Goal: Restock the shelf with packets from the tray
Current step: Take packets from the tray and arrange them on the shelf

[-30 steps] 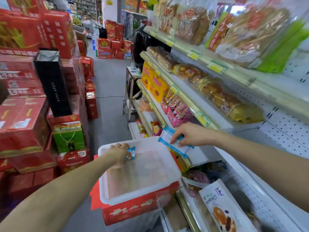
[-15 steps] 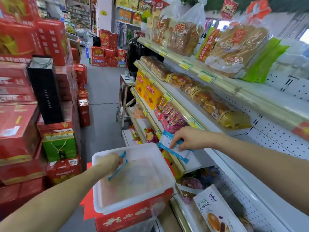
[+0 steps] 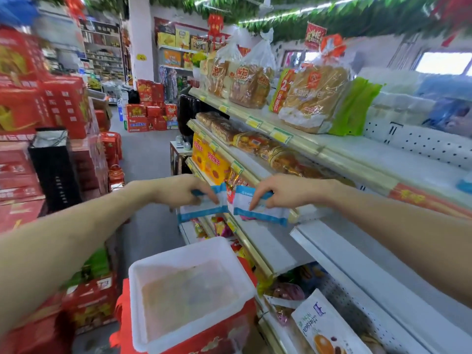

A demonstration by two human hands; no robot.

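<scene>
packets mid frame: left hand (image 3: 178, 191) pinches one packet (image 3: 204, 209), right hand (image 3: 286, 191) pinches another (image 3: 258, 209) at the shelf (image 3: 268, 251) edge. white tray (image 3: 189, 254) sits below on red box (image 3: 224, 335).

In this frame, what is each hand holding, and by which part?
Left hand pinches a white-and-blue packet at its top edge. Right hand grips a second white-and-blue packet along its upper part, at the shelf edge.
</scene>
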